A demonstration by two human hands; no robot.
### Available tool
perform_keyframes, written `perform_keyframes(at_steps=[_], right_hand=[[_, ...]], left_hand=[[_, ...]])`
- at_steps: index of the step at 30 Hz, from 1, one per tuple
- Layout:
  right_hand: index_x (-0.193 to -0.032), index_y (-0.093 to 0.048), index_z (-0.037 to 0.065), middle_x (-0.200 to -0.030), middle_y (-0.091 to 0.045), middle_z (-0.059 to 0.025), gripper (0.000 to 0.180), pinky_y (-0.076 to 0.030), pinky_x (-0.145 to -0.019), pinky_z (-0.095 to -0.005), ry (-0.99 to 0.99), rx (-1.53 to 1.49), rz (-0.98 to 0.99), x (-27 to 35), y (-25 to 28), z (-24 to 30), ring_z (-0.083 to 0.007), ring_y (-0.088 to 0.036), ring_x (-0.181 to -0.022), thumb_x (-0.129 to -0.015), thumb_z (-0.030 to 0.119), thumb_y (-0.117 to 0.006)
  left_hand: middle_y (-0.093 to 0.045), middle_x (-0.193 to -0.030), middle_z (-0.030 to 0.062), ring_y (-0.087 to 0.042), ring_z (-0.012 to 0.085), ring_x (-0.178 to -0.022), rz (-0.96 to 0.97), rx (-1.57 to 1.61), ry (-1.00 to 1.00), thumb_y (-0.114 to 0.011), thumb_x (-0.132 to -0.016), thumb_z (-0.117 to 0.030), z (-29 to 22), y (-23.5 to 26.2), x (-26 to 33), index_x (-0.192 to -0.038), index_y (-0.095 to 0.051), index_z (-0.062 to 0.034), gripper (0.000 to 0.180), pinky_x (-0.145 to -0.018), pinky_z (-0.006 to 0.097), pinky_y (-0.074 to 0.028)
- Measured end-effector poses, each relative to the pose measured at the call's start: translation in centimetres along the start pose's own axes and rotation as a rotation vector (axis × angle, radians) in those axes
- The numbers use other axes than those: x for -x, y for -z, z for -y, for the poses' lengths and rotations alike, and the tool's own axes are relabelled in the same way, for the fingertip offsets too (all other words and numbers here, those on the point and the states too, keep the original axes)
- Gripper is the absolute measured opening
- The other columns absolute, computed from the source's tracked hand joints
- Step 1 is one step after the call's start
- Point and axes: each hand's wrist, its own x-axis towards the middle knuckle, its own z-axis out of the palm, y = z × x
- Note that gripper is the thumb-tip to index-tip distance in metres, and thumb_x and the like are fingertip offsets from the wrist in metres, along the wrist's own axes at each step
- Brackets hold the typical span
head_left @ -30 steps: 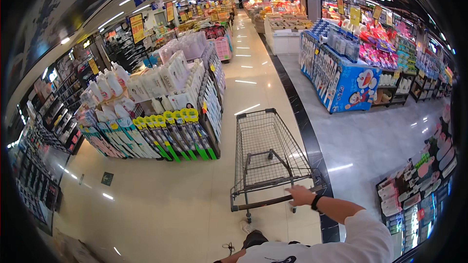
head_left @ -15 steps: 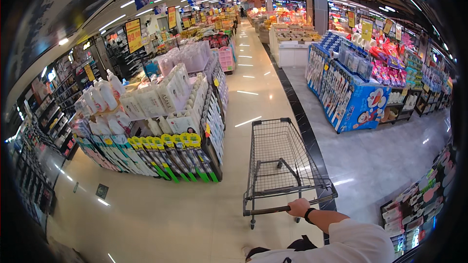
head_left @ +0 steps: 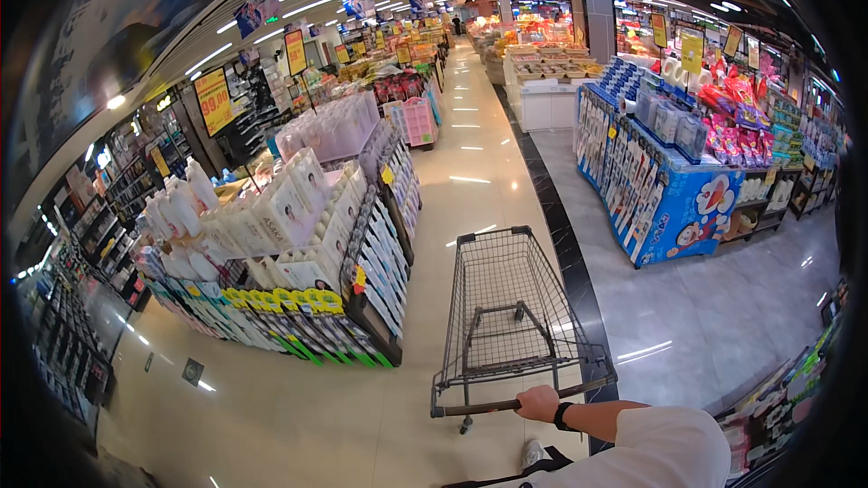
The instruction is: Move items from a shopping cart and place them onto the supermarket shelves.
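My right hand (head_left: 540, 403) is wrapped round the handle (head_left: 579, 389) of a grey wire shopping cart (head_left: 511, 294). A dark band (head_left: 562, 416) circles that wrist, and a pale short sleeve (head_left: 651, 452) covers the upper arm. Nothing lies in the cart's basket; its wire mesh lets the lower frame and wheels show through. My left hand is out of the picture. Below the handle, one light shoe (head_left: 532, 454) shows on the floor.
Left of the cart stands a display island with boxes (head_left: 280, 208), white bottles (head_left: 194, 185) and hanging packs (head_left: 289, 303). To the right is a blue-fronted display (head_left: 692, 212). A pale tiled aisle (head_left: 470, 149) runs ahead, edged by a dark strip (head_left: 565, 244). Far off stands a person (head_left: 457, 25).
The cart and my right hand have come forward along the aisle. Displays on both sides appear nearer, and a shoe has come into sight below the handle.
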Motion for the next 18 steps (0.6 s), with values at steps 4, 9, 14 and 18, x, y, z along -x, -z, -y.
perform_keyframes(at_steps=[4,9,14,18], right_hand=[[-0.088,-0.068,0.012,-0.075,-0.066,-0.0129,0.03,-0.051,-0.066,-0.0447,0.013,-0.007,0.017,-1.4,1.2,-2.8,-0.033,-0.064,-0.072,-0.081,0.037,-0.054],[-0.087,-0.068,0.012,-0.074,-0.066,-0.0121,0.028,-0.052,-0.066,-0.0442,0.004,0.013,-0.035,-3.4,1.5,-5.0,-0.0321,-0.065,-0.073,-0.081,0.036,-0.054],[-0.085,-0.069,0.013,-0.072,-0.066,-0.0116,0.028,-0.052,-0.065,-0.0435,-0.006,0.033,-0.055,-4.8,2.3,-5.7,-0.0317,-0.065,-0.072,-0.081,0.036,-0.054],[-0.082,-0.07,0.012,-0.072,-0.067,-0.0116,0.028,-0.052,-0.064,-0.0431,-0.004,0.077,-0.08,-6.1,2.5,-5.8,-0.032,-0.065,-0.07,-0.081,0.035,-0.054]], left_hand=[[-0.062,-0.114,0.0178,-0.06,0.0259,-0.105,-0.031,0.029,0.02,-0.046,-0.089,-0.009,-2.5,-1.4,-0.4,-0.119,-0.053,0.0083,0.036,-0.093,0.033,-0.045],[-0.061,-0.114,0.0179,-0.06,0.0259,-0.106,-0.064,0.071,0.045,-0.046,-0.089,-0.009,-3.6,-1.7,-0.1,-0.12,-0.052,0.0087,0.036,-0.094,0.033,-0.045],[-0.061,-0.115,0.018,-0.06,0.0258,-0.107,-0.082,0.119,0.072,-0.045,-0.089,-0.008,-3.2,-1.1,1.1,-0.121,-0.052,0.0091,0.037,-0.095,0.033,-0.045],[-0.061,-0.116,0.018,-0.06,0.0257,-0.107,-0.1,0.163,0.087,-0.045,-0.089,-0.008,-2.7,0.0,2.8,-0.121,-0.051,0.0094,0.037,-0.095,0.033,-0.045]])
